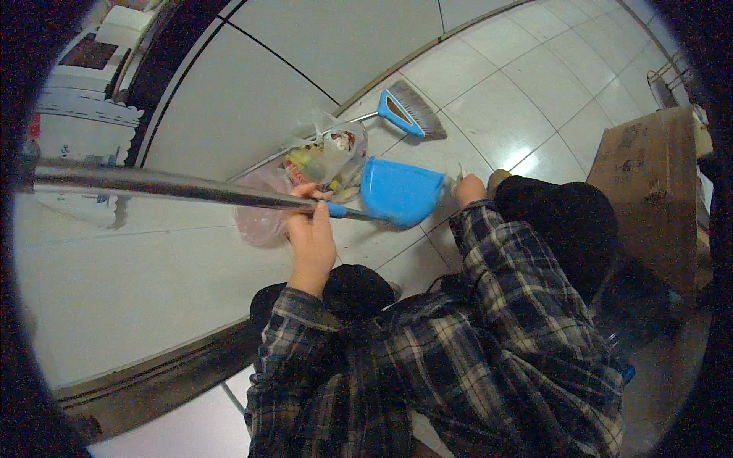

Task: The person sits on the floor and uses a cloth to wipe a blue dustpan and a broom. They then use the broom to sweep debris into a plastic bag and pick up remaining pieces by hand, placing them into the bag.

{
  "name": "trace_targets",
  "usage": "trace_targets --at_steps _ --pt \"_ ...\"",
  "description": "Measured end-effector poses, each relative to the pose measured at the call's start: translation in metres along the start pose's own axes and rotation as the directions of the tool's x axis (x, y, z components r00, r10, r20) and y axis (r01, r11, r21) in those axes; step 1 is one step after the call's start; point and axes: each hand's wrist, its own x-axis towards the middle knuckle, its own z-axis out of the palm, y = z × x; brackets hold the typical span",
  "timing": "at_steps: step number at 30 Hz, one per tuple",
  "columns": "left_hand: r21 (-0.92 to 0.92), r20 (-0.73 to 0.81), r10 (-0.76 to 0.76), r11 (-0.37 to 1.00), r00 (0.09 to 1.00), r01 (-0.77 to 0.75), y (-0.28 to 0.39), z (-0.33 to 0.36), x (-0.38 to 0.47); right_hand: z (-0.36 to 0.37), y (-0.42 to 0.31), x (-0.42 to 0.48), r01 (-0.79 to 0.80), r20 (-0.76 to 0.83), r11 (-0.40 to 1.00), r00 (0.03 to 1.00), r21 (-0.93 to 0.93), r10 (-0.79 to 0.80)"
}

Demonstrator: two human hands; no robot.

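Note:
My left hand point(312, 243) grips the long metal handle point(229, 193) of a blue dustpan point(401, 192) close to its blue collar. The pan rests on the tiled floor, tilted, between my hands. Just right of the pan, my right hand point(471, 190) is closed around a thin, pale item point(458, 174), too small and blurred to name. Beyond my left hand, a clear plastic bag point(326, 154) holds mixed rubbish and wrappers. Beside it is a pinkish plastic bag point(260, 212), partly hidden by the handle.
A broom with a blue head point(404, 114) and grey bristles lies past the dustpan, its shaft running behind the bags along a pale panel point(275, 68). At my right stands a cardboard box point(635, 189). My bent knees point(555, 223) flank the work area.

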Motion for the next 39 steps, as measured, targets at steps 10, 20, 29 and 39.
trace_targets --at_steps 10,20,29,39 --pt "0.02 0.004 0.019 1.0 1.0 -0.019 0.017 0.025 -0.022 0.0 -0.006 -0.006 -0.079 0.065 0.975 0.996 0.21 0.066" --pt "-0.371 -0.027 0.121 0.921 0.992 -0.122 -0.016 0.022 -0.013 0.035 0.009 0.0 -0.021 -0.078 0.927 0.995 0.375 0.054" --pt "-0.524 0.12 0.246 0.838 0.962 -0.149 -0.038 0.02 -0.026 0.071 -0.049 -0.051 0.353 -0.301 0.875 0.919 0.332 -0.256" --pt "-0.536 0.012 -0.009 0.844 1.0 0.014 -0.037 0.01 -0.009 0.059 -0.019 -0.093 0.605 0.054 0.784 0.786 0.139 -0.616"
